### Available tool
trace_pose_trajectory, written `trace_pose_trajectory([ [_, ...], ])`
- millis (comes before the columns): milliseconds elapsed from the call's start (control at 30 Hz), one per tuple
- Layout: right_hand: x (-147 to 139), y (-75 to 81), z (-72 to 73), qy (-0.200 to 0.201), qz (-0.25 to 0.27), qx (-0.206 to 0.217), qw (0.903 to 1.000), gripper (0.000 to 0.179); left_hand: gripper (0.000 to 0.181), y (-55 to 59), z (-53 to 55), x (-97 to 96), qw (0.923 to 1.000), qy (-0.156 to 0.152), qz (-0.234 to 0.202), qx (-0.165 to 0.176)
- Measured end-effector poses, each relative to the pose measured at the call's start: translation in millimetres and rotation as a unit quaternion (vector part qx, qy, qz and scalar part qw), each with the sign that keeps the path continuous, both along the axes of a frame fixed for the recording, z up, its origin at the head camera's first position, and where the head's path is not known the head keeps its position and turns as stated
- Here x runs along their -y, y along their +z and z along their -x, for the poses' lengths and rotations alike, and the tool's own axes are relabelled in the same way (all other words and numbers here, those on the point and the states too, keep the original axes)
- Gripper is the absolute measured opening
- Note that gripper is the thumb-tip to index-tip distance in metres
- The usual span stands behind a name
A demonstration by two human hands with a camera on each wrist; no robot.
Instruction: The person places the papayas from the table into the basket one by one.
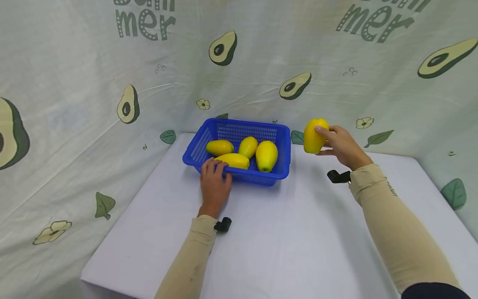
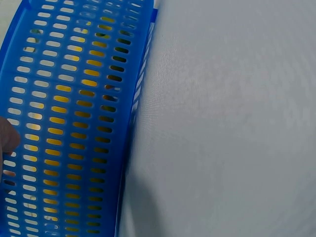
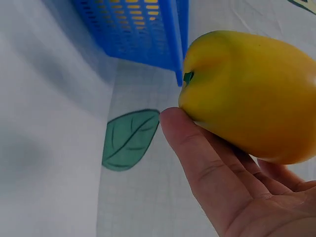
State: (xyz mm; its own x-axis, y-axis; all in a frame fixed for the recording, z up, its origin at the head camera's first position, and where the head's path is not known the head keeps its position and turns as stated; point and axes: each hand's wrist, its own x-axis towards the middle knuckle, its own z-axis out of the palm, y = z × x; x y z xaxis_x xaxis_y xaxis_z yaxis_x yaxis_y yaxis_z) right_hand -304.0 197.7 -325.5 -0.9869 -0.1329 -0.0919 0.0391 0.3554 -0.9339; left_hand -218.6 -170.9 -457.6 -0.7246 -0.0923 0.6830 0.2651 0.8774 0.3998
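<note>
My right hand (image 1: pixel 341 145) holds a yellow bell pepper (image 1: pixel 313 136) in the air, to the right of the blue plastic basket (image 1: pixel 257 179). Seen from the right wrist, the pepper (image 3: pixel 256 94) is smooth, with a dimpled end and a small green spot, and the thumb and fingers bear on its side. My left hand (image 1: pixel 215 187) grips the basket's near rim, its fingers bent over the edge and the thumb on the outer wall. Inside the basket lie several yellow, oval, mango-like fruits (image 1: pixel 267 155), one close beside the left fingertips.
The basket stands toward the back of a table with a white cloth (image 1: pixel 284 232). Behind and beside the table hangs a pale curtain (image 1: pixel 254 45) printed with avocados, leaves and flowers. Black camera mounts (image 1: pixel 223 224) sit at both wrists.
</note>
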Motion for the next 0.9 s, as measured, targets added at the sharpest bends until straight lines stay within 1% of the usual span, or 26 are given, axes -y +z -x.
trace_pose_trajectory([
  [133,18.9,5.6,1.9,0.0,0.011,-0.003,0.9999,0.103,0.025,-0.3,0.9,0.5,1.0,0.002,0.002,0.0],
  [233,31.2,9.4,2.6,0.013,0.03,-0.008,0.9994,0.099,0.024,0.0,0.8,0.2,1.0,0.004,0.003,-0.001],
  [500,60.1,16.0,6.4,0.048,0.054,-0.007,0.9974,0.096,0.023,2.3,-0.4,0.7,1.0,0.001,0.001,-0.003],
  [600,72.7,16.8,8.4,0.065,0.074,0.006,0.9951,0.095,0.024,3.2,-0.8,2.0,1.0,0.003,0.001,-0.002],
  [700,86.0,15.4,9.8,0.092,0.082,0.025,0.992,0.092,0.024,3.6,-1.3,2.8,1.0,0.007,0.001,-0.002],
  [900,105.4,5.6,7.0,0.139,0.054,0.063,0.9869,0.084,0.024,1.8,-3.4,0.3,1.0,0.005,-0.001,0.005],
])
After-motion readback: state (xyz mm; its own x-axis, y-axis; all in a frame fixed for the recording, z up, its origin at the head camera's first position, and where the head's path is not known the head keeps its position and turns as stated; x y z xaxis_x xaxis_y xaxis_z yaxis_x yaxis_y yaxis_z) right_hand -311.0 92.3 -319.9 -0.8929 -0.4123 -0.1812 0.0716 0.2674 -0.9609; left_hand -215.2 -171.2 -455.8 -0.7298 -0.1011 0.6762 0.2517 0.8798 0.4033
